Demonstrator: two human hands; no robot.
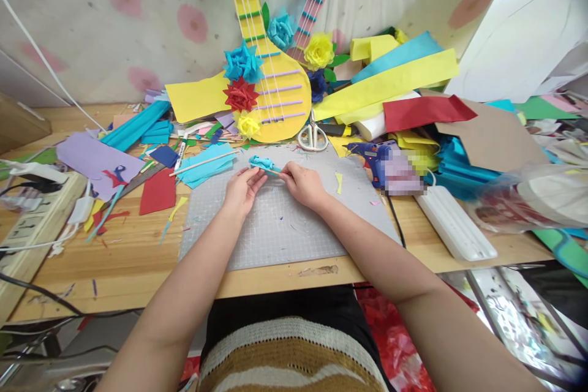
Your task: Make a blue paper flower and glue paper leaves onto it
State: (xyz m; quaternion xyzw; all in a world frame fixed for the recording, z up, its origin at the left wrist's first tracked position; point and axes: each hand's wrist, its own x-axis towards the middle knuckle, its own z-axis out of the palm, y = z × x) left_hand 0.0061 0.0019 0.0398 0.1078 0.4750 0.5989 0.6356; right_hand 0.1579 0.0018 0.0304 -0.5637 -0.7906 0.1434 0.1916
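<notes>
Over the grey cutting mat [294,226], both hands hold a light-blue crepe paper strip [260,162], gathered and curled at its left end like a small flower. My left hand [243,188] pinches the curled part between thumb and fingers. Its narrow tail runs right into my right hand [302,182], whose thumb and fingertips close on it. Left of the hands, a thin white stick [202,164] lies across flat light-blue paper [214,171]. Scissors [313,136] rest at the mat's back edge. A blue glue gun [374,159] lies to the right.
A yellow paper guitar [287,95] with red, blue and yellow paper flowers leans at the back. Yellow paper strips [390,86] and red paper [429,111] pile up at right. A white power strip [457,223] sits right; a socket board [37,220] with cables is at left.
</notes>
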